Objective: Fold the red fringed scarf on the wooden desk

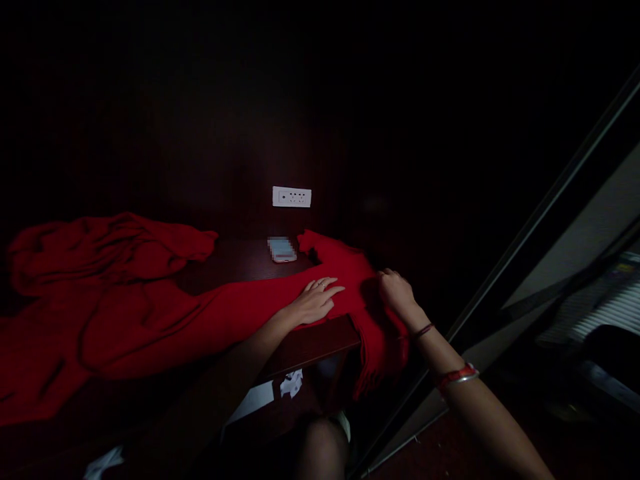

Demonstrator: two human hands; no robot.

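A long red scarf point(245, 310) with a fringed end lies across a dark wooden table point(315, 350), bunched up at the left and hanging over the right edge. My left hand point(317, 301) rests on the scarf with its fingers spread, a ring on one of them. At the scarf's right side my right hand point(396, 291) is closed and pinches its raised edge; the fingertips are partly hidden. Below that hand the fringe hangs down past the table's edge.
Behind the scarf lies a phone point(282, 249), below a white wall socket point(292, 197). Crumpled paper point(291, 383) and a white sheet point(256, 400) are under the table. A metal-edged frame point(555, 217) slants along the right. Much of the room is dark.
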